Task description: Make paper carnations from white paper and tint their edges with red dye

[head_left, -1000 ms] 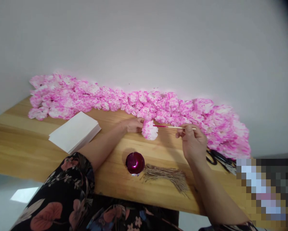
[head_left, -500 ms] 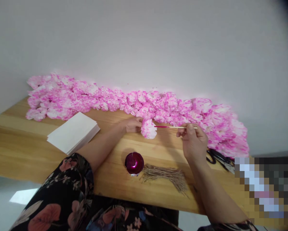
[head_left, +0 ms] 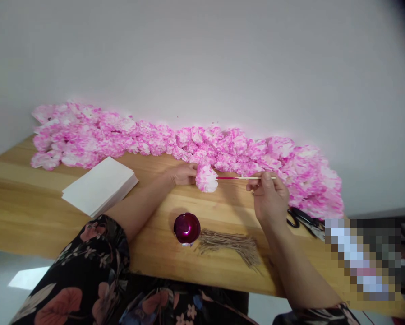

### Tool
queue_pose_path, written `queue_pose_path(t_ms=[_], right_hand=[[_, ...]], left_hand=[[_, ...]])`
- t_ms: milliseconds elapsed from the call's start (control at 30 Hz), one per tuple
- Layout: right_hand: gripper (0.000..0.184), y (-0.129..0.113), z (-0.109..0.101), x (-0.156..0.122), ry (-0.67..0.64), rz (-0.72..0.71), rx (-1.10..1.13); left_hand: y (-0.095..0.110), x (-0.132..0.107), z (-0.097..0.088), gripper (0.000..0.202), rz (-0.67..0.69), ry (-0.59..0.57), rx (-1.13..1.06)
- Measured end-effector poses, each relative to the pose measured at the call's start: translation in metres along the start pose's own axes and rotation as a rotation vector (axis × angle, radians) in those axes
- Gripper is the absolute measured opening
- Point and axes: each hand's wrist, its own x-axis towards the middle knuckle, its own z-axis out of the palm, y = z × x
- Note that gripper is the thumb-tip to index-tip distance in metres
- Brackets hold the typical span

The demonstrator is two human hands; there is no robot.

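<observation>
My left hand [head_left: 184, 174] is closed on a white paper flower with pink edges [head_left: 206, 179], holding it just above the wooden table [head_left: 29, 194]. My right hand [head_left: 269, 198] pinches a thin brush [head_left: 246, 178] with a red-stained tip. The brush tip touches the right side of the flower. A small cup of dark magenta dye [head_left: 186, 228] stands on the table in front of the flower, between my arms.
A long row of pink-dyed paper flowers [head_left: 148, 137] lies along the wall. A stack of white paper [head_left: 99, 186] sits at the left. A bundle of brown twine pieces [head_left: 231, 246] lies beside the cup. Black scissors [head_left: 304, 221] lie at the right.
The flower and both hands have shifted slightly left and up in the view as the head moved. The brush tip stays against the flower.
</observation>
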Motion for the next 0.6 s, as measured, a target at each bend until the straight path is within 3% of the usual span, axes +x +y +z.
queue_pose_path(t_ms=[267,467,600], right_hand=[[0.026,0.0094,-0.0063,-0.0007,-0.034,-0.009,-0.083],[0.03,0.0033,-0.002,0.0005,0.002,-0.019,0.011],[0.027,0.0043,-0.0033,-0.0032,-0.033,-0.036,-0.055]], left_hand=[[0.0011,-0.0018,0.0011,0.03,0.032,-0.043,0.0],[-0.0008,-0.0007,-0.0011,0.029,0.017,-0.019,0.02],[-0.003,0.002,-0.0052,0.029,0.003,-0.026,-0.058]])
